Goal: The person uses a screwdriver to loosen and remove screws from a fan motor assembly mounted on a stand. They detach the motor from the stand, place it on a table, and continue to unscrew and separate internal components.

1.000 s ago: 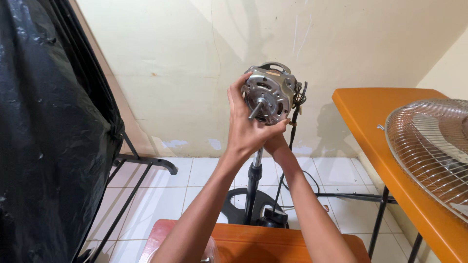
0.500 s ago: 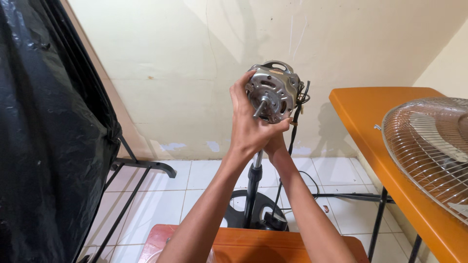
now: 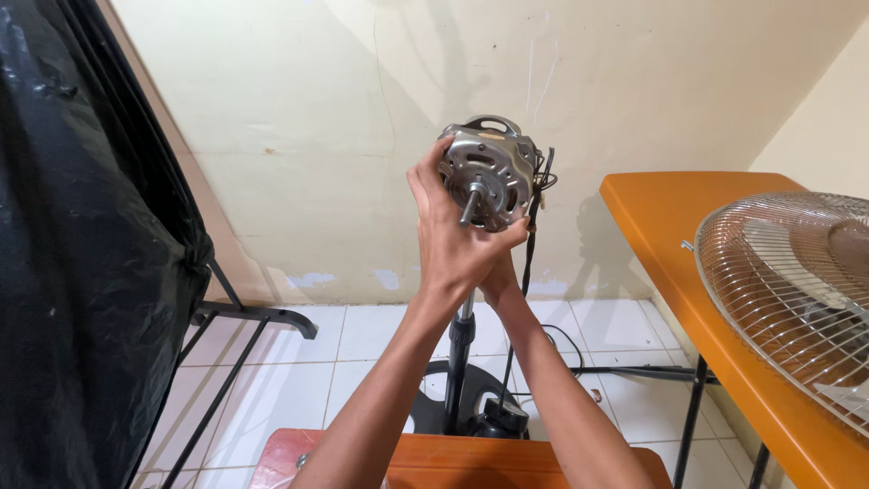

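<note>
A: Surroundings? 
B: Black sheet (image 3: 81,254) left of the grip; orange table (image 3: 715,299) with fan guard (image 3: 797,290) right.

A: Fan motor (image 3: 489,172)? 
B: Atop stand pole (image 3: 460,335), clamped by left hand (image 3: 453,240); right hand (image 3: 501,272) just below, closure unclear.

Even, soft indoor light. Fan motor (image 3: 490,174) sharp, faint glare on its metal. Soft shadow on wall (image 3: 634,100) right of motor. Slight wide-angle bending at edges.
</note>
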